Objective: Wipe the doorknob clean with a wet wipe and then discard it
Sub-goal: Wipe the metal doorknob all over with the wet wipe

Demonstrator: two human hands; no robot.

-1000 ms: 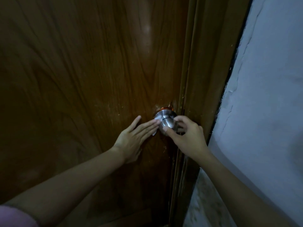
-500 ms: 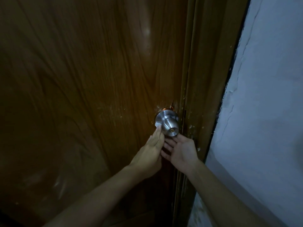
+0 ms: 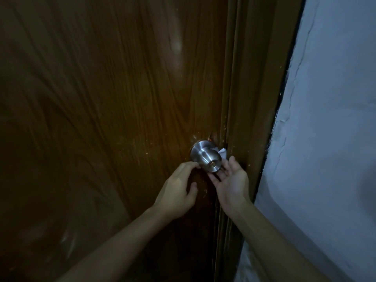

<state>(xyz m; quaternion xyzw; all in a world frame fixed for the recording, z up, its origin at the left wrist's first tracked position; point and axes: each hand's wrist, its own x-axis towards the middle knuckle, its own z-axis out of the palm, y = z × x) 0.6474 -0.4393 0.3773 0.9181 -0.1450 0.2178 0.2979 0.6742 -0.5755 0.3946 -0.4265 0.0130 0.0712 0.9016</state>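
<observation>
A round brushed-steel doorknob [image 3: 206, 156] sticks out of the dark brown wooden door [image 3: 114, 110], close to the door's right edge. A white wet wipe [image 3: 222, 154] shows as a small crumpled end on the knob's right side, behind its neck. My right hand [image 3: 231, 183] is palm up under the knob, fingers curled beneath it and thumb raised against the wipe. My left hand [image 3: 179, 189] reaches up from the lower left. Its fingertips touch the knob's lower left side and its thumb hangs apart. The rest of the wipe is hidden behind the knob.
The brown door frame [image 3: 250, 98] runs top to bottom just right of the knob. Past it is a pale, cracked plaster wall [image 3: 329, 119]. The room is dim.
The wipe has gone from the knob's left side, under my left fingers, to its right side by my right thumb. My right hand turned palm up below the knob.
</observation>
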